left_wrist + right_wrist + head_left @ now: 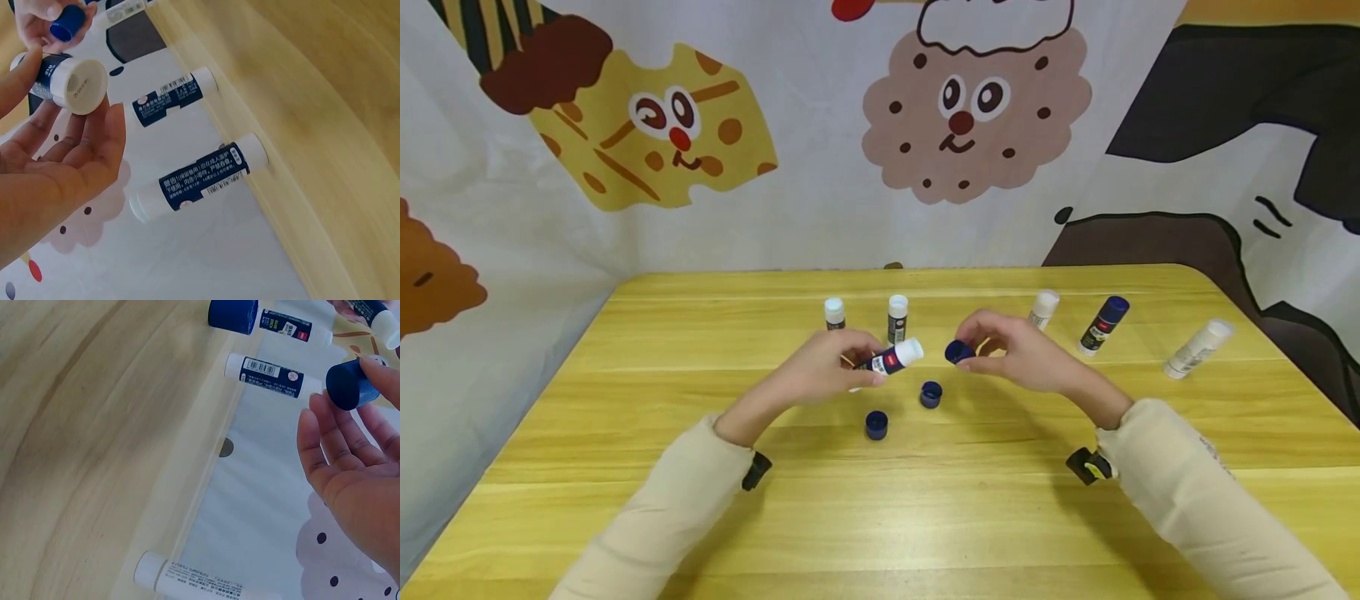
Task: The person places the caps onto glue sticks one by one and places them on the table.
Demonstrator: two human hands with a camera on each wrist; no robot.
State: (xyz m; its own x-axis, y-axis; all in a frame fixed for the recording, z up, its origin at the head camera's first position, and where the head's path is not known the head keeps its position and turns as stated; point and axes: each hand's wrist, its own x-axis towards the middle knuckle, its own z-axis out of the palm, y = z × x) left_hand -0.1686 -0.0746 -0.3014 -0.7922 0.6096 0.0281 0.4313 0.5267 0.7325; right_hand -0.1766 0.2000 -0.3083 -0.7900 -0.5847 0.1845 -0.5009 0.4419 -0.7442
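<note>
My left hand (823,367) grips a navy-labelled glue stick (891,360) that is tilted, its white uncapped end towards the right. Between thumb and fingers, my right hand (1028,354) pinches a dark blue cap (958,352), apart from the stick. The left wrist view shows the stick's round white base (86,87) facing the camera. Two more blue caps, a nearer one (876,425) and a farther one (930,394), sit on the table below the hands. Behind the left hand stand two uncapped glue sticks, one left (834,313) and one right (897,319).
On the right of the wooden table (925,517) stand a blue-capped glue stick (1105,325) and two whitish ones, one beyond the right hand (1045,307) and one farther right (1198,348). A cartoon-printed cloth (820,208) hangs behind the table's far edge.
</note>
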